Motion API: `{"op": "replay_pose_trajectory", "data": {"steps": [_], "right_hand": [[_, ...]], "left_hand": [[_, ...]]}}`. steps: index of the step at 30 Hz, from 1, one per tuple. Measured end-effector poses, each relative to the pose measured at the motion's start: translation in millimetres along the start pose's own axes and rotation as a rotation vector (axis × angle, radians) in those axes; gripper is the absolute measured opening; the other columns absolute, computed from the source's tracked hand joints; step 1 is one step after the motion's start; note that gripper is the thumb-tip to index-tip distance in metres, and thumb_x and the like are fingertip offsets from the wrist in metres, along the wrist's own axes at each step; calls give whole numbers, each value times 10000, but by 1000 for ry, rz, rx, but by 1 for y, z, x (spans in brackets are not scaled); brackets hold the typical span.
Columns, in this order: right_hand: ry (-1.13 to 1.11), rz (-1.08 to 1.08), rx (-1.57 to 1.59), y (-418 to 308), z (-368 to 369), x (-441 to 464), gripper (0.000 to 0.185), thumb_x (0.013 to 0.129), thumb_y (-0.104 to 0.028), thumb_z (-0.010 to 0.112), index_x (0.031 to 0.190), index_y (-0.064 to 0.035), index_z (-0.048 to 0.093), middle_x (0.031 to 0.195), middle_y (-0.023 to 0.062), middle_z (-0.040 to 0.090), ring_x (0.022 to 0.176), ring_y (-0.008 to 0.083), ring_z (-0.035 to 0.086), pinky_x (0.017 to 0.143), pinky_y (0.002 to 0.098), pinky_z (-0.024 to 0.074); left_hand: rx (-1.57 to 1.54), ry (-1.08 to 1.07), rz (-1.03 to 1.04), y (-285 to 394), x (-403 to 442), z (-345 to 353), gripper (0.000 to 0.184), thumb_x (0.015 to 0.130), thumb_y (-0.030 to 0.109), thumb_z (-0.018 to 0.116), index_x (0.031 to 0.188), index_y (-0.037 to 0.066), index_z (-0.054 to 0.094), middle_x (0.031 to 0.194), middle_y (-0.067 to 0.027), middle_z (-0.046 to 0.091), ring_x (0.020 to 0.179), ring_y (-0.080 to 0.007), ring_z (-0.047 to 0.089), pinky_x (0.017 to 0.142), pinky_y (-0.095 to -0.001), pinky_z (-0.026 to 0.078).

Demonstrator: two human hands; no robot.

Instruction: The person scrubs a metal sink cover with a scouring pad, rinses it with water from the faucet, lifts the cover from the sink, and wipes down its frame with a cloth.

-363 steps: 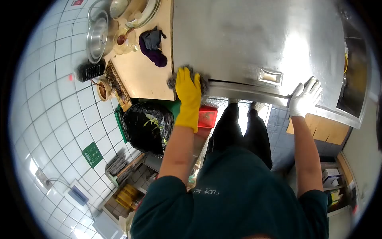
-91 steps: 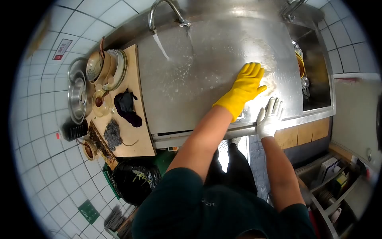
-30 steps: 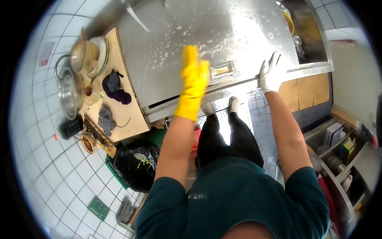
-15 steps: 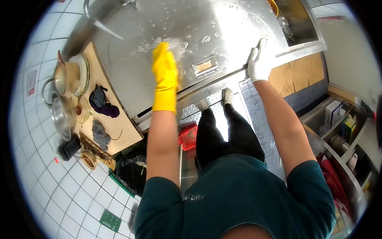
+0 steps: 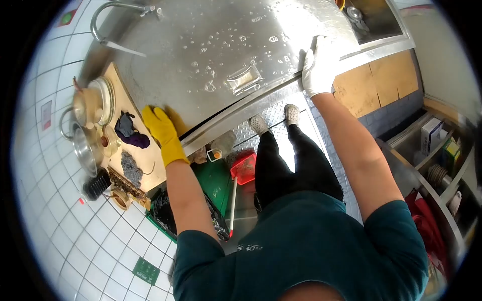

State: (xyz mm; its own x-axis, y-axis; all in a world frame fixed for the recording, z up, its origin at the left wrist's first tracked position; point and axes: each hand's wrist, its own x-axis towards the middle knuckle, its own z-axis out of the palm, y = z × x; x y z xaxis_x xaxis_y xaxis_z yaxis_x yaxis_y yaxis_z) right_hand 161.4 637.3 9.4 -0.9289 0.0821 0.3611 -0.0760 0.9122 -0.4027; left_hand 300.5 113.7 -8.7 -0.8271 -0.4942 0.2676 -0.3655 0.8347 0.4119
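My left hand, in a yellow rubber glove, is at the left front edge of a wet stainless steel surface. Its fingers are stretched out, and nothing shows in them; the palm is hidden. In a white glove, my right hand lies on the front rim farther right, fingers extended and thumb apart. Drops and foam patches dot the steel. A rectangular metal fitting is set into it between my hands. Beside my left hand, dark cloths lie on a wooden board.
A curved tap stands at the back left. Pots, a steel bowl and a black brush line the left wall. Below are a red dustpan and a green bin. An open compartmented drawer is at right.
My left hand has moved left and toward me, from the middle of the steel to its left front edge. My right hand stays on the rim. The view has shifted slightly.
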Motion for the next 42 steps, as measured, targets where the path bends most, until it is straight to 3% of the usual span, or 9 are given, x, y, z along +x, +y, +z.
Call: {"op": "replay_pose_trajectory", "data": {"steps": [10,15,21,25,30,34,36,37,42], "right_hand": [[20,-10,6,-1,-2,2,628,1074,-260,638,1624,-5,476,1646,310,477,1522,515,424,1290,602,307],[7,6,9,-2,-6,3,619,1070,-258,643,1610,0,486,1612,310,498,1501,511,440,1276,597,326],[0,11,51,-5,-13,4,579,1069,-245,640,1572,8,505,1530,307,537,1441,511,481,1238,601,363],[61,-12,25,-2,0,0,585,1071,-240,638,1587,-2,501,1548,308,529,1455,509,473,1247,597,358],[63,-13,28,-2,1,0,591,1082,-261,631,1605,-21,499,1572,309,519,1474,509,462,1258,596,350],[52,4,-28,-1,1,-2,591,1084,-261,632,1610,-25,499,1583,311,516,1493,508,451,1264,595,349],[35,14,-19,-3,-1,-2,589,1088,-261,629,1613,-26,500,1595,312,510,1507,507,442,1271,592,346],[26,15,5,-4,-4,-1,588,1091,-263,624,1615,-27,500,1603,313,506,1515,506,437,1275,590,343],[109,-51,-6,4,8,-2,553,1088,-249,621,1578,-9,527,1561,310,538,1474,504,471,1258,585,364]], "left_hand": [[-579,-151,150,276,-60,79,496,1144,249,538,1551,-26,606,1628,-280,564,1533,-435,514,1323,-465,354],[-783,-76,-92,212,-50,61,577,1181,306,451,1625,-58,508,1687,-233,526,1565,-372,496,1331,-440,333],[81,86,-32,42,-27,-2,576,1164,344,533,1534,-97,550,1577,-341,567,1442,-499,554,1246,-519,433],[-143,-194,-141,108,-25,24,612,1122,353,539,1534,-99,556,1622,-345,527,1506,-531,471,1304,-559,344],[-424,-147,355,251,-59,74,518,1145,306,546,1526,-42,599,1577,-271,599,1497,-442,529,1261,-499,409],[-1081,-424,-570,272,-36,20,621,1172,443,493,1570,-21,602,1584,-209,640,1471,-347,591,1277,-445,407],[-905,-160,-395,186,-15,19,638,1206,458,410,1546,-43,612,1539,-201,671,1429,-343,618,1253,-447,440],[-625,139,207,75,-10,52,618,1210,451,411,1550,-28,603,1522,-193,681,1424,-339,618,1244,-460,448],[-183,170,89,-53,78,-4,487,1205,314,495,1511,-37,635,1535,-199,679,1384,-320,657,1201,-394,491]]}}
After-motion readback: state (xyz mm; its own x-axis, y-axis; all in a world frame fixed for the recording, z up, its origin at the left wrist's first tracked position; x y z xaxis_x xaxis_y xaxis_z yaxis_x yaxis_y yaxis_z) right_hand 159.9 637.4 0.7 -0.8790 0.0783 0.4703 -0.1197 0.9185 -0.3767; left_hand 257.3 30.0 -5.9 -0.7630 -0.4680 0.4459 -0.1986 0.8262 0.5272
